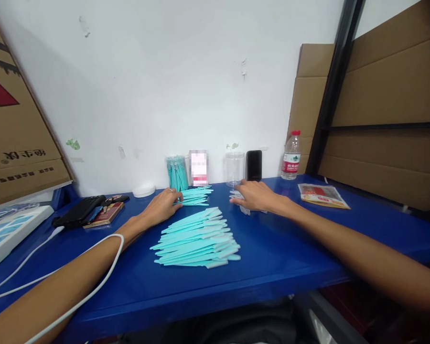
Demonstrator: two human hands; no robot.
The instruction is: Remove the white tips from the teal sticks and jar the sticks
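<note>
My left hand (165,204) has its thumb and fingers closed about the left ends of a small bunch of turquoise eyebrow razors (197,196). Closer to me lies a larger fanned pile of the same slim razors (197,241), handles to the left. My right hand (256,195) reaches over small clear plastic pieces (245,210), its thumb and fingers apart; part of them is hidden under the palm. Just behind it stands a clear jar (234,169) without a lid. Another jar (177,174), filled with upright turquoise razors, is behind my left hand.
A white lid (144,191), black wallet (80,211) and small box (103,215) lie left. White cable (118,236) loops over my left forearm. A black phone (254,166), water bottle (291,157) and packet (323,195) are right. Cardboard stands at both sides; a wall closes the back.
</note>
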